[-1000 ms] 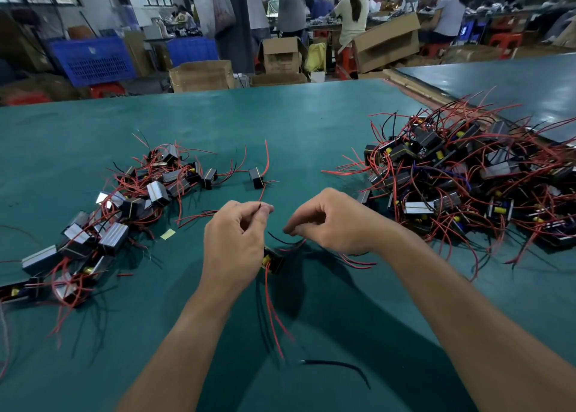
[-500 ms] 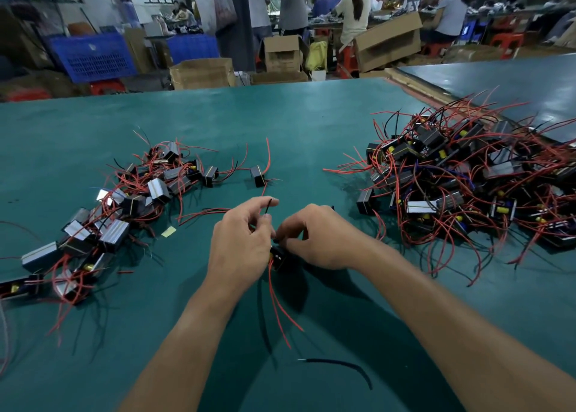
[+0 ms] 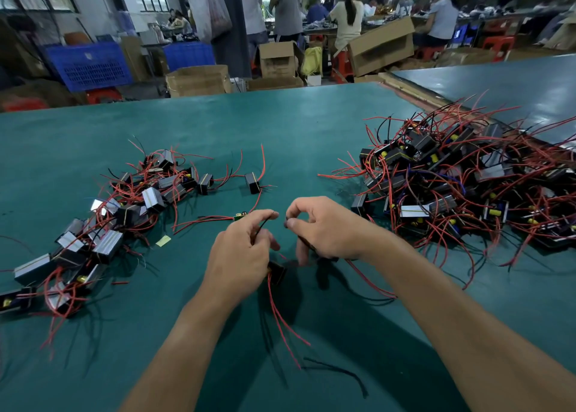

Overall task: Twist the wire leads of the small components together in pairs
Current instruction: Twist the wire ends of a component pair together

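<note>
Components lie in two heaps on the matte green bench (image 3: 311,125); the bigger heap (image 3: 467,187) sprawls toward the right edge and the smaller heap (image 3: 124,212) trails toward the left edge, both tangles of dark boxy blocks with shiny grey faces and thin red and black wires; between them, nearer the front edge, one component (image 3: 276,273), a small black block, hangs just under the left hand (image 3: 240,256); that hand pinches a black lead (image 3: 265,224) between thumb and fingers; the right hand (image 3: 327,227) is curled, thumb and forefinger closed on a dark lead (image 3: 307,245) whose tip is hard to make out; red leads (image 3: 280,318) dangle from the block toward the bench. The block looks light and hard; the leads seem thin, springy and smooth-coated, likely to slip, so a fingertip pinch close to the free ends should serve best; a sharp tug might kink them.
</note>
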The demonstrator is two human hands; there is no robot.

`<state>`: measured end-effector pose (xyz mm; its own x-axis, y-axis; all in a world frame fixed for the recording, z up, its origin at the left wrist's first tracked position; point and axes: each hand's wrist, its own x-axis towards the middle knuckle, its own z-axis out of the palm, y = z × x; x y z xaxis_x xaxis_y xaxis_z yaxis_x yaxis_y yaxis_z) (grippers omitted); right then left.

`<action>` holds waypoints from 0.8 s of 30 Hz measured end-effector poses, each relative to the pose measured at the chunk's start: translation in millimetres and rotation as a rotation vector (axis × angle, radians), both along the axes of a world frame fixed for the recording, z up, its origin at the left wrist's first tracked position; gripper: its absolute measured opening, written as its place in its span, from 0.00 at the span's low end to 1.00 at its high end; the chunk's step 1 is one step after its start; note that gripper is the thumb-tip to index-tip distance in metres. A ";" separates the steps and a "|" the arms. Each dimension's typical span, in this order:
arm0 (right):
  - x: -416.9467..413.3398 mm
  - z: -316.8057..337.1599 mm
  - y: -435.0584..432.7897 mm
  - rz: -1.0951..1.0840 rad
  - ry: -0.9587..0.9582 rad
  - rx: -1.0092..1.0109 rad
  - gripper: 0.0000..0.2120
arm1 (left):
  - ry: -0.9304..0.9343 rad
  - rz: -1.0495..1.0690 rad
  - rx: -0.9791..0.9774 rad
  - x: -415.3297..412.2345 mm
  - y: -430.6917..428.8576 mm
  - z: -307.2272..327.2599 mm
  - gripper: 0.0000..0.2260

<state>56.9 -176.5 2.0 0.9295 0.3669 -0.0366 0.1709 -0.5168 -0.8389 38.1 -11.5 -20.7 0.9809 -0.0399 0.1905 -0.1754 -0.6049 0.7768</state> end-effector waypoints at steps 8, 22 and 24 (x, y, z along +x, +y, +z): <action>3.4 -2.2 -2.3 -0.186 -0.272 -0.069 0.08 | 0.061 -0.106 0.002 -5.9 -1.7 0.6 0.23; 0.3 6.0 -8.8 -0.158 -0.039 0.227 0.07 | 0.030 -0.034 -0.279 -6.5 -6.0 6.6 0.12; 0.2 6.0 -7.3 -0.142 -0.043 0.220 0.07 | 0.005 -0.005 -0.295 -6.0 -4.7 8.5 0.12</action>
<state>57.1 -183.8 8.0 0.9713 0.2270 0.0704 0.1476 -0.3442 -0.9272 32.1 -16.3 -12.2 0.9817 0.0113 0.1899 -0.1739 -0.3516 0.9199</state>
